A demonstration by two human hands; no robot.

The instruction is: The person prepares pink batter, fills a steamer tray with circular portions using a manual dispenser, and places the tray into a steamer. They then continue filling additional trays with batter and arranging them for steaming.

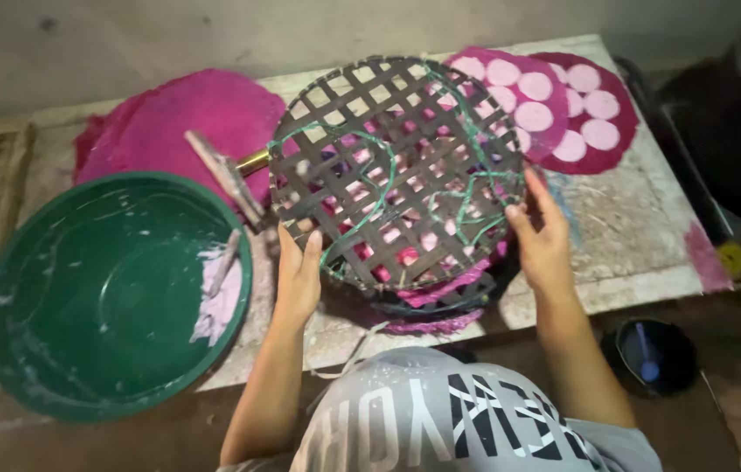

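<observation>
A round, dark woven lattice tray (pixel 392 166), mended with green string, is tilted up over the table. My left hand (pixel 296 273) grips its near-left rim and my right hand (pixel 543 238) grips its right rim. Through the gaps I see pink and magenta material underneath. More dark trays with magenta sheets (pixel 440 301) are stacked below it at the table's front edge.
A large green basin (pixel 82 350) with pale pink paste (pixel 217 297) sits front left. A flat scraper with a brass handle (pixel 229 177) lies beside it. Magenta sheets with pale pink discs (pixel 554 109) lie back right, a magenta heap (pixel 178 118) back left. A dark bucket (pixel 654 354) stands on the floor.
</observation>
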